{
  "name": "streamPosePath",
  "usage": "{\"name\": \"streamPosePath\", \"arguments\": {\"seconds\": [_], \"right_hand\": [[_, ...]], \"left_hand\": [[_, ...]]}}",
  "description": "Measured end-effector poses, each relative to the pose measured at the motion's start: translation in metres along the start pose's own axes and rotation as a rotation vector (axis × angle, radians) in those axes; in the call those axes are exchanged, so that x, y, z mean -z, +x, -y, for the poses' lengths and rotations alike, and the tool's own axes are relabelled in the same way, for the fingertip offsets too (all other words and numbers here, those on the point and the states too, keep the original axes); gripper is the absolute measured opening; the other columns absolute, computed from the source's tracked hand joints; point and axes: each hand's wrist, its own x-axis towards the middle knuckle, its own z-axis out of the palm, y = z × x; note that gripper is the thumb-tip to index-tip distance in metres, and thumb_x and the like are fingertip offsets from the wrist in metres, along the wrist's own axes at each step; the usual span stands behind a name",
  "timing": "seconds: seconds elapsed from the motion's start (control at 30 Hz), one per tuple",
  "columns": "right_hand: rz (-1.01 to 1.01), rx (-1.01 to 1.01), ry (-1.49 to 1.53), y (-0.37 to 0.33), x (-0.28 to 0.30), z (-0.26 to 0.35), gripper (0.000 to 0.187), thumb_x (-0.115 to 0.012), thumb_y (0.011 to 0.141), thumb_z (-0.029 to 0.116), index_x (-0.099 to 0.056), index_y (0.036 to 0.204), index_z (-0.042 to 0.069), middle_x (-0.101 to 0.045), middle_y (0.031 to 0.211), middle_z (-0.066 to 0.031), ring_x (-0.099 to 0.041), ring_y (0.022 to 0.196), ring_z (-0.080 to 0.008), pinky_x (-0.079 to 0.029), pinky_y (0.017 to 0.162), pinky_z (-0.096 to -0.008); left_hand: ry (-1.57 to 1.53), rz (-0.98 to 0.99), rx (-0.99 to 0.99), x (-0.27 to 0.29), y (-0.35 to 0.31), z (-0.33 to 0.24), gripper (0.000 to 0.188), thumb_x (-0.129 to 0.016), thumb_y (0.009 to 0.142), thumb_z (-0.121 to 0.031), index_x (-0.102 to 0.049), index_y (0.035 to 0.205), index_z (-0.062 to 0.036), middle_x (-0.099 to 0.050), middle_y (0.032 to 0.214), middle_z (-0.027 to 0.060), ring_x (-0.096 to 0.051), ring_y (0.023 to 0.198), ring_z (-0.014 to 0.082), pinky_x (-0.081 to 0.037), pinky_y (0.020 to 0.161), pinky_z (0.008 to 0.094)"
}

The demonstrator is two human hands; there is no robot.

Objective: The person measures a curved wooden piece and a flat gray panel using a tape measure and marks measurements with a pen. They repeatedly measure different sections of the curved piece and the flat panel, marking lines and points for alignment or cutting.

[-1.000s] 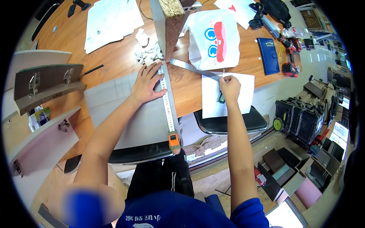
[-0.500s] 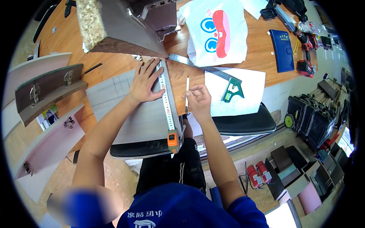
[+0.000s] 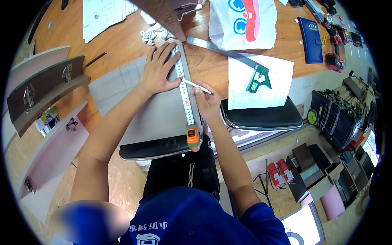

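A grey board point(image 3: 141, 112) with pencilled lines lies at the table's near edge. Along its right side runs the white blade of a tape measure point(image 3: 186, 104), its orange case point(image 3: 192, 136) nearest my body. My left hand point(image 3: 158, 72) lies flat on the board, fingers spread, with fingertips and thumb at the blade. In my right hand point(image 3: 208, 102), pinched between thumb and fingers, is a slim white pencil point(image 3: 195, 85). It slants across the blade, one end at the markings near my left thumb.
A green-headed combination square point(image 3: 259, 79) lies on white paper point(image 3: 241, 100). Beyond are a white plastic bag point(image 3: 257, 41), a blue notebook point(image 3: 310, 41) and a brown panel point(image 3: 163, 16). Hinged panels point(image 3: 45, 92) stand at left, near a black pencil point(image 3: 96, 59). Black chair seats point(image 3: 263, 116) sit below the table edge.
My right hand has moved left to the tape, tilting the pencil from upright to slanted across the blade. My left hand stays on the board. The whole view has shifted.
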Motion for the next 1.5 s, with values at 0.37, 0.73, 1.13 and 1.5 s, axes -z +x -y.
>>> {"name": "streamPosePath", "arguments": {"seconds": [0.37,0.73,1.13,1.5], "right_hand": [[0.165,0.535,-0.614,-0.012,-0.002,-0.007,0.018,-0.061,0.099,0.008,-0.060,0.117,0.006,-0.071,0.126,-0.0128,-0.067,0.115,-0.0366,-0.044,0.108,-0.0529],[0.219,0.592,-0.939,-0.017,0.004,-0.017,0.033,-0.065,0.092,0.002,-0.055,0.122,0.012,-0.068,0.133,-0.0096,-0.066,0.123,-0.0270,-0.034,0.113,-0.0564],[0.202,0.607,-0.890,-0.015,0.007,-0.020,0.026,-0.062,0.096,0.008,-0.055,0.122,0.010,-0.070,0.130,-0.0105,-0.067,0.120,-0.0266,-0.033,0.112,-0.0574],[-0.088,0.396,-0.465,-0.013,0.008,-0.004,0.032,-0.056,0.106,0.014,-0.059,0.132,-0.004,-0.072,0.115,-0.0169,-0.070,0.108,-0.0275,-0.054,0.093,-0.0361]], "left_hand": [[0.018,-0.002,-0.005,-0.006,-0.003,0.003,0.077,-0.078,0.076,-0.045,-0.057,0.142,-0.0113,-0.040,0.161,0.0152,-0.035,0.150,0.0356,-0.022,0.123,0.0608],[0.170,0.091,0.045,-0.004,-0.011,-0.015,0.080,-0.077,0.081,-0.047,-0.054,0.145,-0.0060,-0.034,0.165,0.0140,-0.027,0.155,0.0336,-0.023,0.121,0.0677],[0.130,0.187,0.139,0.009,-0.006,-0.030,0.099,-0.083,0.074,-0.050,-0.044,0.152,-0.0037,-0.030,0.167,0.0148,-0.027,0.155,0.0342,-0.026,0.119,0.0682],[0.154,0.217,0.163,0.007,-0.005,-0.036,0.107,-0.085,0.070,-0.057,-0.043,0.153,-0.0027,-0.029,0.166,0.0155,-0.025,0.155,0.0348,-0.025,0.120,0.0690]]}}
